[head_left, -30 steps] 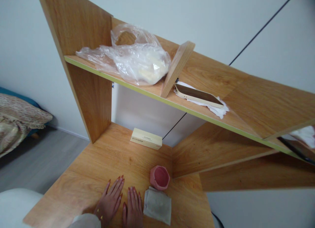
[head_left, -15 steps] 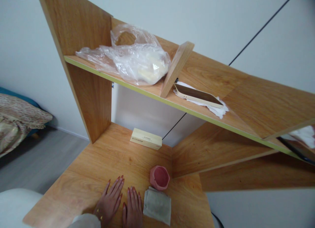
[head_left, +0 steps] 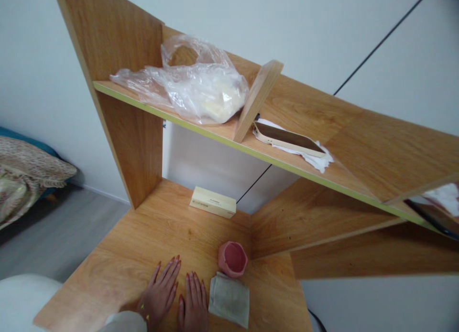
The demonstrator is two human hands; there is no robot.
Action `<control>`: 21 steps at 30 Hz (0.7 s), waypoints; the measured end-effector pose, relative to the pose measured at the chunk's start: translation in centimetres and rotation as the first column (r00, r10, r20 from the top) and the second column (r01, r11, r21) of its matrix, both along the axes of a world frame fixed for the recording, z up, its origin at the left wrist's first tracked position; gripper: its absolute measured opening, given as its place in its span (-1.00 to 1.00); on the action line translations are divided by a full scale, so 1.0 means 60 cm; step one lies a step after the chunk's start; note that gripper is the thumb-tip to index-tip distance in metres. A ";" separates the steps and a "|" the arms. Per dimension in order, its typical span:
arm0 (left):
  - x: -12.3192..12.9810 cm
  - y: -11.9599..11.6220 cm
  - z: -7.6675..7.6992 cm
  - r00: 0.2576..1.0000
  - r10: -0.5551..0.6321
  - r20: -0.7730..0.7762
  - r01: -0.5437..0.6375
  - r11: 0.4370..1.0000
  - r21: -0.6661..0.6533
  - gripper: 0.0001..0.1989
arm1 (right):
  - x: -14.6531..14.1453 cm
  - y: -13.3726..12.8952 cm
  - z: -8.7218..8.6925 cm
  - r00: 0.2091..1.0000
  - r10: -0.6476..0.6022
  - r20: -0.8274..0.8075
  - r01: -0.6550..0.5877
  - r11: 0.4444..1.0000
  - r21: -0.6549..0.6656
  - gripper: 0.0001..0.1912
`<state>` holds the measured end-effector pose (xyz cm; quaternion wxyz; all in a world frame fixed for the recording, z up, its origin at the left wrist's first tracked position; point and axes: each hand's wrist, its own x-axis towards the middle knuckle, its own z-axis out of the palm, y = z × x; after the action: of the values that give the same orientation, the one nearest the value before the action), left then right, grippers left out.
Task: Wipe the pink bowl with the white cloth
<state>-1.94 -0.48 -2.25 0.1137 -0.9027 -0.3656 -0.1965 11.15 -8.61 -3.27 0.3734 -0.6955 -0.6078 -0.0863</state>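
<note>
My left hand (head_left: pixel 160 291) lies flat on the wooden desk (head_left: pixel 168 231), palm down, fingers stretched out and holding nothing. Just right of it, my right hand (head_left: pixel 193 301) rests flat too, with nothing in it. A folded grey-green cloth (head_left: pixel 229 301) lies right beside my right hand, apart from its fingers. Behind the cloth stands a pink faceted cup (head_left: pixel 233 259), open at the top. A long cream box (head_left: pixel 213 202) sits near the back edge of the desk.
A shelf (head_left: pixel 172 118) spans above the desk, bearing a clear plastic bag (head_left: pixel 204 91) with something pale inside, an upright divider (head_left: pixel 258 100), and a phone (head_left: pixel 289 140) on white tissue. Patterned fabric (head_left: pixel 32 165) shows at far left.
</note>
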 end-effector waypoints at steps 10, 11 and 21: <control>0.007 -0.004 -0.012 0.999 0.025 0.034 -0.026 1.000 0.012 -0.47 | -0.001 -0.001 0.005 1.000 0.000 -0.004 0.000 1.000 -0.031 -0.51; 0.008 -0.004 -0.012 0.999 0.025 0.034 -0.025 1.000 0.011 -0.48 | -0.001 -0.001 0.005 1.000 0.000 -0.001 0.000 1.000 -0.024 -0.51; 0.008 -0.003 0.002 0.998 0.027 0.060 -0.028 0.999 0.015 -0.48 | -0.004 -0.001 0.004 1.000 -0.017 -0.022 0.017 1.000 -0.007 -0.52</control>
<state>-1.43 -0.67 -2.10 0.1123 -0.8903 -0.3798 -0.2246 10.93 -8.68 -3.06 0.3771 -0.7026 -0.5982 -0.0796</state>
